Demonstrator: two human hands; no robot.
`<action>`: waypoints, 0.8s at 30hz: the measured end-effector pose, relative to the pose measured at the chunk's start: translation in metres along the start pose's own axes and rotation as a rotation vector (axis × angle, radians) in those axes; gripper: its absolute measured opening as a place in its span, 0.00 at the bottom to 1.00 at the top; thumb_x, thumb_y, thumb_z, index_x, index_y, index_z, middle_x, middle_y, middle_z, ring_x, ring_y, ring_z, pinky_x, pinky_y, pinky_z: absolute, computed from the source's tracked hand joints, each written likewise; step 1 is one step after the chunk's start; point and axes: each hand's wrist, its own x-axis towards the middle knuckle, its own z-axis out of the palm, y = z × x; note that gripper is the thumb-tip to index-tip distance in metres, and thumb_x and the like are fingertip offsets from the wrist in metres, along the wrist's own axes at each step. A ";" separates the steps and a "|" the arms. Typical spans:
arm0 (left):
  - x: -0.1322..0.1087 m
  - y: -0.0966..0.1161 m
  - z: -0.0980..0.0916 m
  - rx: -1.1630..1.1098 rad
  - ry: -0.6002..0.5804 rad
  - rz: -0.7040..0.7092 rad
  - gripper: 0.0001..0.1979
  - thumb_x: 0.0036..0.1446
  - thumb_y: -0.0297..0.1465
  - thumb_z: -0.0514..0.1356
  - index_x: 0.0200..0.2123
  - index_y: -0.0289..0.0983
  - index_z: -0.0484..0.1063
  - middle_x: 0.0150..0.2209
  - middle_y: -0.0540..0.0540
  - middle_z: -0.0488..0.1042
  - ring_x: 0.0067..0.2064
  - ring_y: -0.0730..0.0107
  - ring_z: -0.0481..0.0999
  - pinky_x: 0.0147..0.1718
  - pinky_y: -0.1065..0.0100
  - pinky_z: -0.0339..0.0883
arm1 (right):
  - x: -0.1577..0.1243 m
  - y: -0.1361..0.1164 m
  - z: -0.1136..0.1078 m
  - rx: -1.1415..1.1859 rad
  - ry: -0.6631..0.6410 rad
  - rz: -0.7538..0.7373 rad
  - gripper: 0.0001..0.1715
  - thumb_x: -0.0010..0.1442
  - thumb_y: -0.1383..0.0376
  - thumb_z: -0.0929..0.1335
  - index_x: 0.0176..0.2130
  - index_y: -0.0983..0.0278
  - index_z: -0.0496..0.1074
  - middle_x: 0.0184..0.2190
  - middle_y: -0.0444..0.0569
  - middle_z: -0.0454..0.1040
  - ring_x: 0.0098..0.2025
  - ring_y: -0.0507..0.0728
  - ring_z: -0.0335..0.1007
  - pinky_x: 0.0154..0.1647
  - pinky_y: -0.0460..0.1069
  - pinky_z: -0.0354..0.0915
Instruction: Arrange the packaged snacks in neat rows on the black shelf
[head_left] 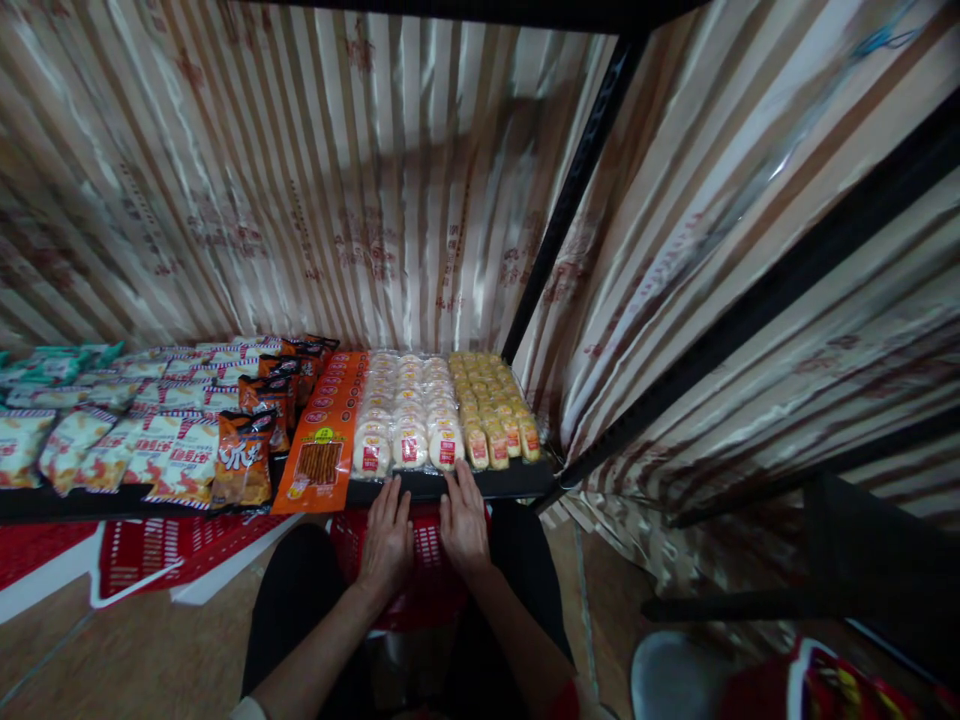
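Okay, labels first: the orange flat pack (pixel 324 432) shows a window of brown sticks and a round logo, print too small to read. The brown bags (pixel 244 462) carry large white characters, not legible. The white-red bags (pixel 176 455) left of them have red script, also unreadable. Striped sheeting (pixel 337 200) behind the shelf (pixel 480 485) bears faint red print, blurred.

The round buns (pixel 409 425) sit in clear wrappers with red labels, in three rows running back on the shelf; the yellow packs (pixel 495 410) lie just right of them.

The left hand (pixel 387 540) lies flat, fingers together, tips at the shelf's front edge just below the front buns. The right hand (pixel 463 520) is flat too, fingertips touching the edge right under the rightmost front bun. The hands are side by side, slightly apart, gripping nothing.

Below the hands is a red basket (pixel 427 580), mostly hidden by them and by dark trousers. Green packs (pixel 45 365) at far left are cut off. A red object (pixel 840 685) at bottom right is cropped and unclear.
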 end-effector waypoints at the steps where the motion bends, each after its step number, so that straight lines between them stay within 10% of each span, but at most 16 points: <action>1: 0.001 0.003 0.001 -0.009 -0.002 0.018 0.20 0.57 0.21 0.46 0.51 0.30 0.66 0.59 0.33 0.60 0.63 0.54 0.54 0.54 0.51 0.61 | 0.001 0.001 -0.001 -0.001 0.009 0.007 0.24 0.62 0.68 0.55 0.56 0.69 0.63 0.62 0.58 0.55 0.66 0.60 0.43 0.61 0.59 0.54; 24: 0.074 0.097 0.045 -0.119 -0.142 0.335 0.22 0.54 0.19 0.47 0.53 0.30 0.65 0.59 0.37 0.61 0.64 0.54 0.51 0.55 0.50 0.60 | -0.001 0.080 -0.037 -0.002 0.175 0.195 0.23 0.61 0.68 0.57 0.52 0.69 0.68 0.53 0.59 0.66 0.56 0.60 0.61 0.55 0.57 0.63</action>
